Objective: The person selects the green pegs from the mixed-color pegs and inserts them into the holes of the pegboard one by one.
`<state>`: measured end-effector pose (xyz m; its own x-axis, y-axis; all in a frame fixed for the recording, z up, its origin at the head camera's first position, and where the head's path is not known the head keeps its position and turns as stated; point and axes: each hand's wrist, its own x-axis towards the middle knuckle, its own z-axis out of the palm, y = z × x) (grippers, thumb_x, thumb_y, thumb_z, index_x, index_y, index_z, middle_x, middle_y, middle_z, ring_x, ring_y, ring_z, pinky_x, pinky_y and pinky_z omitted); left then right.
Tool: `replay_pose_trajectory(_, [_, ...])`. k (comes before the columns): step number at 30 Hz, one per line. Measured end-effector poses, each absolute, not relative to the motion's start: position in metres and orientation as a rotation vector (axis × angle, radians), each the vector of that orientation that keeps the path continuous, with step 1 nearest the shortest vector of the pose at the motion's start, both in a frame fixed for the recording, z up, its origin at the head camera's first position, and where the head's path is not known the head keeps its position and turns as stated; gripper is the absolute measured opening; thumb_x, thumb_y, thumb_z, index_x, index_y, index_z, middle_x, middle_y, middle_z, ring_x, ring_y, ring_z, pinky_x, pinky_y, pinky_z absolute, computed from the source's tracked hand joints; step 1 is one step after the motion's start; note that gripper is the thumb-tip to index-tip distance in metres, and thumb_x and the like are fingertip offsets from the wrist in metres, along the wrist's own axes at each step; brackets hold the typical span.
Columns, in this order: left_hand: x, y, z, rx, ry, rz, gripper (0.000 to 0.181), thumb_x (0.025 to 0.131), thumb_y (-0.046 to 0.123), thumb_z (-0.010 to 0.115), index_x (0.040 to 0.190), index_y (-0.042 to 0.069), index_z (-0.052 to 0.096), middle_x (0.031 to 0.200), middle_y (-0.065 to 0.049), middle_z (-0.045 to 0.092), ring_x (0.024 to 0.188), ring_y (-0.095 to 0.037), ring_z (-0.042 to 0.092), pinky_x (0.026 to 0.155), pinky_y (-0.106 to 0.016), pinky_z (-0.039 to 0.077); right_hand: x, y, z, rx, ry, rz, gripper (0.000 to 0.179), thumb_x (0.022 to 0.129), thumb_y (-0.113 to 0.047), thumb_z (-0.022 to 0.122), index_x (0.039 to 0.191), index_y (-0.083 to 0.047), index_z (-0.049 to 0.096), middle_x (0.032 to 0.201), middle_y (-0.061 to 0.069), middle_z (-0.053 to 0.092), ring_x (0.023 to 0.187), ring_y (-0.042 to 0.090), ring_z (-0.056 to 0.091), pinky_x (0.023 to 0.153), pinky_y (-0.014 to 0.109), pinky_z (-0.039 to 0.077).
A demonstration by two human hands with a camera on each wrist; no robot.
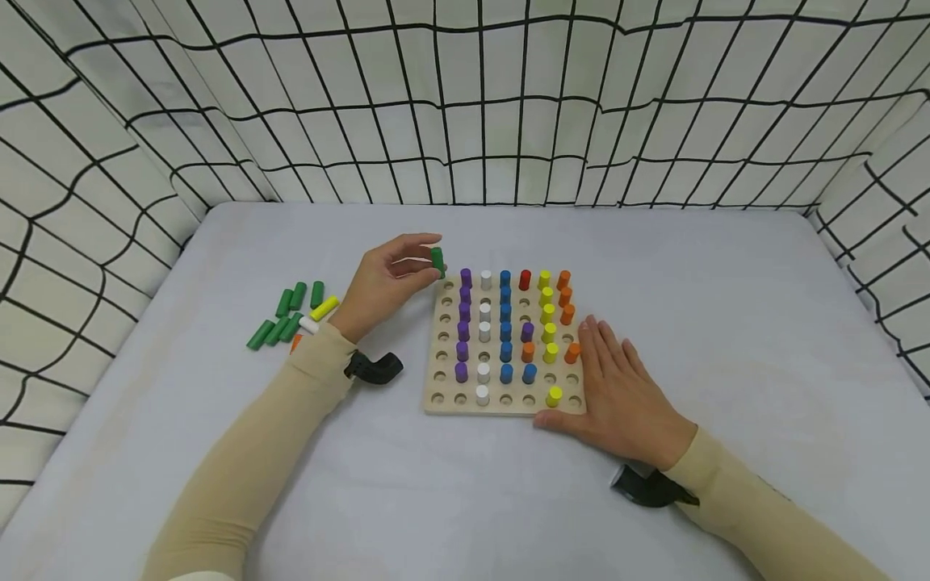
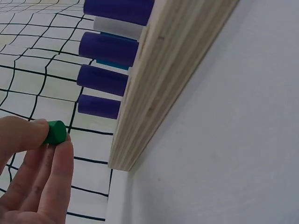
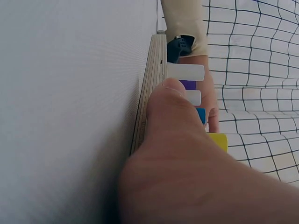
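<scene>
My left hand (image 1: pixel 385 281) pinches a green peg (image 1: pixel 437 260) between thumb and fingers, upright over the back left corner of a wooden pegboard (image 1: pixel 449 408). In the left wrist view the end of that green peg (image 2: pixel 57 132) shows past the thumb, left of the board's edge (image 2: pixel 154 98). Pegs stand in columns on the board: purple (image 1: pixel 462 331), white (image 1: pixel 483 331), blue (image 1: pixel 505 332), yellow (image 1: pixel 550 332) and orange (image 1: pixel 568 314), plus a mixed column with a red peg (image 1: pixel 525 280). Along the board's right edge rests my right hand (image 1: pixel 628 397), fingers straight, thumb at the front corner.
Left of the board lie several loose green pegs (image 1: pixel 276 331), a yellow peg (image 1: pixel 324 307), a white peg (image 1: pixel 309 324) and a partly hidden orange peg (image 1: pixel 295 343). Black netting (image 1: pixel 479 105) over white walls borders the white-covered table (image 1: pixel 392 500) at the back and sides.
</scene>
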<state>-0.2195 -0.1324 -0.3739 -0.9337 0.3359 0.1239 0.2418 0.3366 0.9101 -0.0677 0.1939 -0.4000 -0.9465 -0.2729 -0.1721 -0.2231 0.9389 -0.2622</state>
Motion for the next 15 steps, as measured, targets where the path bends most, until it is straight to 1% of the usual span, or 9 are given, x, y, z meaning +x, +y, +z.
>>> replay_pose_trajectory(3, [-0.219,-0.130,-0.379,0.536,2.502,1.660,0.044,0.097,0.013,0.073,0.139,0.012,0.063,0.134,-0.011,0.067,0.122,-0.027,0.069,0.099,-0.022,0.058,-0.068,0.195,-0.399,-0.371,2.888,-0.361,0.138,0.078,-0.095,0.048,0.165,0.000,-0.001,0.175,0.020,0.000,0.163,0.043,0.005,0.130,0.067,0.012])
replay_pose_trajectory(8, [-0.220,-0.126,-0.387,0.531,2.536,1.644,0.039,0.096,0.010,0.073,0.134,0.008,0.065,0.130,-0.011,0.070,0.121,-0.025,0.069,0.102,-0.027,0.058,-0.067,0.194,-0.397,-0.378,2.889,-0.366,0.136,0.079,-0.093,0.049,0.165,0.001,-0.001,0.175,0.021,0.001,0.163,0.044,0.006,0.129,0.068,0.013])
replay_pose_trajectory(15, [-0.221,-0.124,-0.393,0.483,2.550,1.631,0.037,0.096,0.009,0.073,0.132,0.010,0.066,0.129,-0.012,0.071,0.121,-0.025,0.068,0.105,-0.033,0.057,-0.067,0.193,-0.397,-0.381,2.893,-0.358,0.136,0.080,-0.092,0.051,0.164,0.002,0.000,0.174,0.023,0.002,0.163,0.044,0.007,0.129,0.069,0.014])
